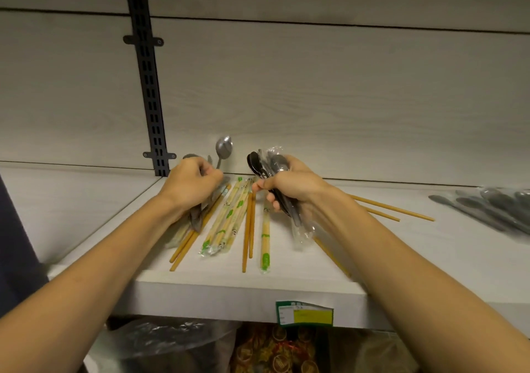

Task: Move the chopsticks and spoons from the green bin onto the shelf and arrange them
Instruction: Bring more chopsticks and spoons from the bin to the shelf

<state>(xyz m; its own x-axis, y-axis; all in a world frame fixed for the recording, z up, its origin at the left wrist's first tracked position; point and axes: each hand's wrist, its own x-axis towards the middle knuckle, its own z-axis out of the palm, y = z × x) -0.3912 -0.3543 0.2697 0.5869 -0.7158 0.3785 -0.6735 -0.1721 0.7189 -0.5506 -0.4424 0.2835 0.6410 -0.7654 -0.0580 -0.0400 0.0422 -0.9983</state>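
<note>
White shelf [218,286] against pale panel wall, black slotted upright at back. Left of wrapped chopsticks [229,217]: left hand [193,179] curled round steel spoon [223,150], bowl raised, likely sorting. Right of them: right hand [289,189] clutching bagged spoons [268,167]. Shelf-edge label [304,314] unreadable. Green bin unseen.

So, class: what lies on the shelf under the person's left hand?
Under the left hand, bare wooden chopsticks and grey spoon handles lie on the shelf. Their upper ends are hidden by the hand.
</note>
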